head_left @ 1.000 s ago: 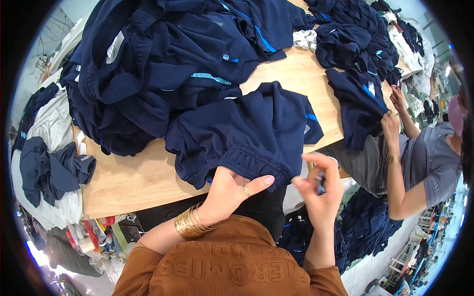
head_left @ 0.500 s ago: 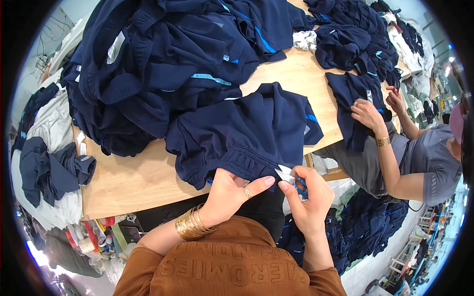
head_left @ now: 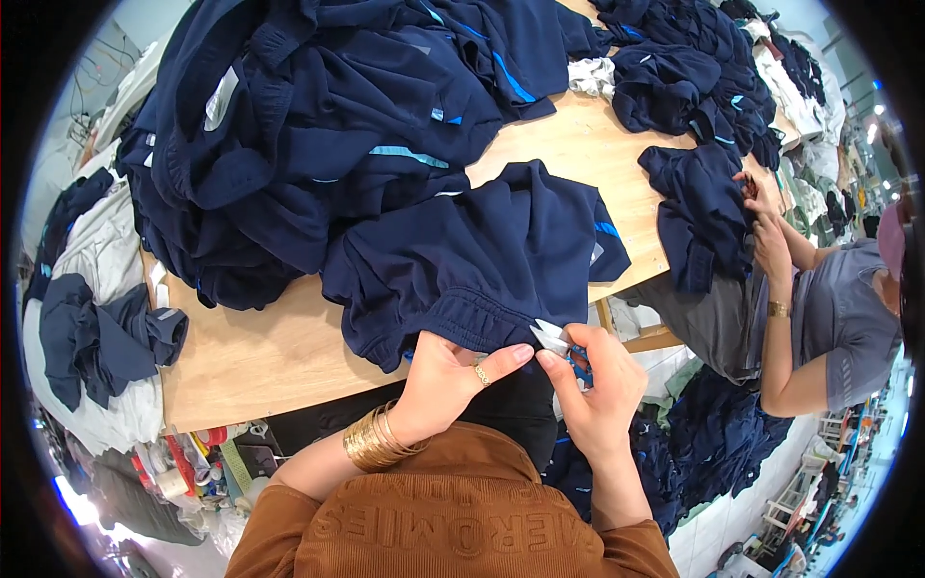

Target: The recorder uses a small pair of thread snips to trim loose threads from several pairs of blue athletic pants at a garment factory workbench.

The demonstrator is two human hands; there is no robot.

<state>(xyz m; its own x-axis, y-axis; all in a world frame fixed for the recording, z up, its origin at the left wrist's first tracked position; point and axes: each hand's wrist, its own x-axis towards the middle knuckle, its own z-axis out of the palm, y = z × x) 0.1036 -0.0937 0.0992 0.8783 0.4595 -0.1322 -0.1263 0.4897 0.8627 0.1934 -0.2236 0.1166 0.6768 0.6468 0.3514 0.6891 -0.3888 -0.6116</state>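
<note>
Since the last frame my right hand [head_left: 595,383] has closed in on the waistband, fingers curled shut around small blue-handled snips [head_left: 578,361] and a white tag [head_left: 549,334]. My left hand [head_left: 448,376] pinches the gathered elastic hem of the navy fabric shorts [head_left: 472,260], which lie on the pale wooden table [head_left: 251,352] at its near edge.

Garment workshop: navy clothing piles [head_left: 318,125] on wooden worktable [head_left: 251,356].

Shorts [head_left: 482,260] on table [head_left: 260,356], pile [head_left: 318,125] behind.
</note>
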